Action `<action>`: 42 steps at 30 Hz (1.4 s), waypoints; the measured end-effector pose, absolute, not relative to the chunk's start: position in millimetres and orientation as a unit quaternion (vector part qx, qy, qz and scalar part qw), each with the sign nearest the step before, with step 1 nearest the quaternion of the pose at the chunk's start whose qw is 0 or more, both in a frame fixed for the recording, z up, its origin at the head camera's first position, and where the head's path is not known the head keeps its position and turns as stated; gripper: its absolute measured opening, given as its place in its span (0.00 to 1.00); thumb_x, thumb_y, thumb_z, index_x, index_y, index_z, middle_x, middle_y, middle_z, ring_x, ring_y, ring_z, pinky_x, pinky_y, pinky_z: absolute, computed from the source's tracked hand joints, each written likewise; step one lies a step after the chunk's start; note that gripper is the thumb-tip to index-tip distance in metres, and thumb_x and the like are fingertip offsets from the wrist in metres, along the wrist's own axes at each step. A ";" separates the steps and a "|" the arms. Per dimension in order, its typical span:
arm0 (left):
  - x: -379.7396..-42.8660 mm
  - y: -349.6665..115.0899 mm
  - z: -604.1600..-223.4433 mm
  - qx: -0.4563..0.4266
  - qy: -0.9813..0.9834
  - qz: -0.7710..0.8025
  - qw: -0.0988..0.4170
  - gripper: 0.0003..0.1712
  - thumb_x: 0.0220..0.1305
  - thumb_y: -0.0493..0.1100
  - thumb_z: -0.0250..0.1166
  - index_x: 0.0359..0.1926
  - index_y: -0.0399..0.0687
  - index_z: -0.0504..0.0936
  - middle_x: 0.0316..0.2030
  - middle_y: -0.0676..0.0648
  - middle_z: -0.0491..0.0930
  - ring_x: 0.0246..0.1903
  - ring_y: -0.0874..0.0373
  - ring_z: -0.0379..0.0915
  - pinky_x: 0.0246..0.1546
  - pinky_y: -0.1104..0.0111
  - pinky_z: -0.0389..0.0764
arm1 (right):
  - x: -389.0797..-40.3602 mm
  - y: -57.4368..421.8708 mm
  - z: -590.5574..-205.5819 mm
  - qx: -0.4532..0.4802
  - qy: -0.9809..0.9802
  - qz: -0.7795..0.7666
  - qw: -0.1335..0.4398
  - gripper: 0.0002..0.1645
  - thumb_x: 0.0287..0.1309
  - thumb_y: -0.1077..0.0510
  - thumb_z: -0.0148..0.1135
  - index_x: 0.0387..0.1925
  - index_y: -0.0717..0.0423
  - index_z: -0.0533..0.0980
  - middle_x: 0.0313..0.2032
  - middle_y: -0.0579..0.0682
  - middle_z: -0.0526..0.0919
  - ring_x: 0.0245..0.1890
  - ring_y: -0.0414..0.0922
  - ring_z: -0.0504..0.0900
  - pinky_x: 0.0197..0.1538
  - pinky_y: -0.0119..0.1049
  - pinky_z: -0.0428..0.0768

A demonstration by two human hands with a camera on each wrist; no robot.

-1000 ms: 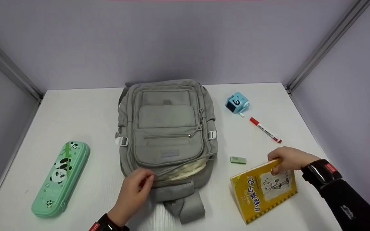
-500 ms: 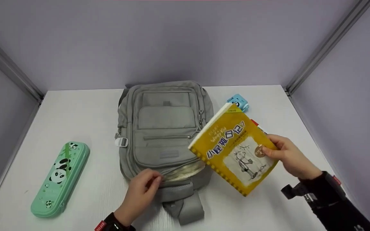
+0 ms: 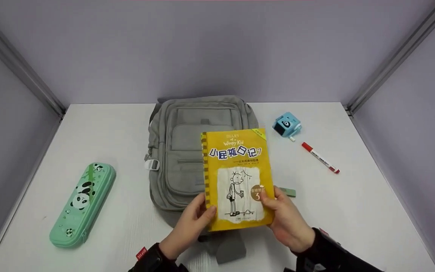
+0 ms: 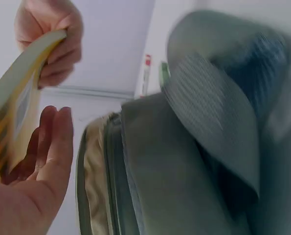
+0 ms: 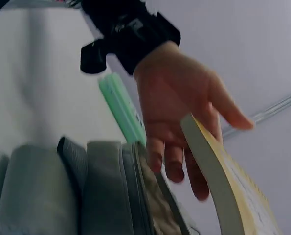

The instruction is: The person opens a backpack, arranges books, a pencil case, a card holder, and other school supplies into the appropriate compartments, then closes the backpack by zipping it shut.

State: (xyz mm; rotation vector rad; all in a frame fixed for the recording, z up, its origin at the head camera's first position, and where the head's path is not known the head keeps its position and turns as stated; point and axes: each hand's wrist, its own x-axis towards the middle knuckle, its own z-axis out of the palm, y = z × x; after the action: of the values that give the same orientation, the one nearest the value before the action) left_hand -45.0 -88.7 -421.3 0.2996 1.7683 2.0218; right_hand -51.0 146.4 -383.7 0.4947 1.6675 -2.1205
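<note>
A yellow paperback book point(image 3: 236, 156) with a cartoon figure on its cover is held upright in front of the grey backpack point(image 3: 178, 162). My right hand point(image 3: 290, 221) grips its lower right side, thumb on the cover and fingers behind. At the lower left corner is my left hand point(image 3: 191, 223); its fingers look fairly straight in the right wrist view, with the thumb spread away. Whether it touches the book is unclear. The backpack lies flat, and its unzipped opening shows beige lining point(image 4: 97, 171) in the left wrist view. The book hides much of the bag's front.
On the left lies a green panda pencil case point(image 3: 82, 206). To the right are a blue pencil sharpener point(image 3: 287, 124) with a crank, a red-capped marker point(image 3: 320, 158) and a small green eraser point(image 3: 288, 192). Backpack straps point(image 3: 230, 247) spread toward the front. Grey walls enclose the white table.
My right hand has lifted the book off the table, carried it left and turned its cover upright toward me. My left hand has left the backpack's opening edge and moved to the book's corner.
</note>
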 end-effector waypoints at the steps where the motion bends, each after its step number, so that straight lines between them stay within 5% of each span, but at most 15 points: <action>1: -44.8 -86.4 -421.3 0.093 0.623 0.745 0.220 0.34 0.75 0.45 0.54 0.72 0.32 0.53 0.60 0.29 0.74 0.50 0.57 0.82 0.47 0.68 0.84 | -49.2 140.9 -384.1 0.184 0.588 -0.762 0.201 0.18 0.74 0.51 0.49 0.59 0.55 0.65 0.41 0.42 0.83 0.42 0.42 0.81 0.47 0.37 0.75; 6: -43.0 -83.6 -420.7 0.025 0.564 0.793 0.230 0.34 0.72 0.41 0.57 0.70 0.40 0.50 0.53 0.34 0.81 0.41 0.50 0.87 0.33 0.58 0.88 | -44.7 123.1 -384.0 0.197 0.577 -0.764 0.210 0.22 0.76 0.52 0.46 0.63 0.57 0.59 0.43 0.45 0.81 0.43 0.43 0.80 0.48 0.37 0.75; 15: -44.5 -99.8 -408.1 0.014 0.578 0.794 0.186 0.34 0.71 0.37 0.57 0.70 0.35 0.51 0.49 0.39 0.81 0.36 0.52 0.87 0.31 0.57 0.88 | -49.9 127.4 -378.1 0.101 0.591 -0.753 0.271 0.34 0.78 0.46 0.38 0.72 0.63 0.51 0.52 0.48 0.79 0.47 0.39 0.80 0.51 0.33 0.78; 20: -46.2 -126.4 -398.0 -0.006 0.589 0.793 0.159 0.34 0.71 0.35 0.56 0.71 0.36 0.52 0.50 0.38 0.80 0.37 0.51 0.87 0.30 0.58 0.87 | -69.2 139.0 -382.8 -0.014 0.765 -0.627 0.148 0.25 0.76 0.54 0.47 0.64 0.68 0.64 0.52 0.56 0.79 0.44 0.42 0.81 0.47 0.31 0.81; 26: -39.8 -158.3 -390.6 -0.059 0.604 0.784 0.132 0.30 0.71 0.33 0.53 0.71 0.42 0.56 0.52 0.41 0.80 0.38 0.50 0.86 0.29 0.63 0.87 | -107.5 164.4 -412.8 -0.296 0.921 -0.251 -0.025 0.25 0.61 0.57 0.67 0.58 0.60 0.74 0.53 0.57 0.79 0.53 0.51 0.79 0.56 0.46 0.80; 30: -32.1 -173.8 -390.1 -0.088 0.615 0.775 0.115 0.29 0.71 0.33 0.53 0.70 0.42 0.56 0.52 0.42 0.80 0.38 0.49 0.86 0.30 0.62 0.87 | -129.5 173.9 -428.3 -0.422 0.899 -0.112 -0.022 0.34 0.52 0.48 0.74 0.59 0.55 0.75 0.58 0.57 0.78 0.60 0.55 0.76 0.60 0.53 0.76; 34: -24.9 -182.3 -393.6 -0.117 0.624 0.763 0.121 0.29 0.71 0.33 0.53 0.69 0.43 0.56 0.52 0.42 0.81 0.39 0.49 0.86 0.30 0.61 0.87 | -140.7 177.3 -434.5 -0.437 0.897 -0.063 0.014 0.38 0.49 0.50 0.76 0.62 0.53 0.74 0.61 0.57 0.77 0.61 0.57 0.76 0.59 0.58 0.76; 42: -17.8 -190.3 -405.9 -0.149 0.625 0.752 0.149 0.30 0.73 0.34 0.52 0.71 0.42 0.53 0.52 0.43 0.82 0.40 0.50 0.86 0.32 0.62 0.87 | -162.5 176.1 -437.3 -0.444 0.895 -0.035 0.031 0.27 0.54 0.57 0.72 0.57 0.39 0.81 0.61 0.55 0.79 0.59 0.56 0.78 0.56 0.57 0.79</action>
State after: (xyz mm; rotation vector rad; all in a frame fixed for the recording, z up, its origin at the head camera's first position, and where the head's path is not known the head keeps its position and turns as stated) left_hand -17.8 -190.3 -405.9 -0.4281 1.7958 2.1619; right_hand -162.5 176.1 -437.3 -1.3678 2.7565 -0.1066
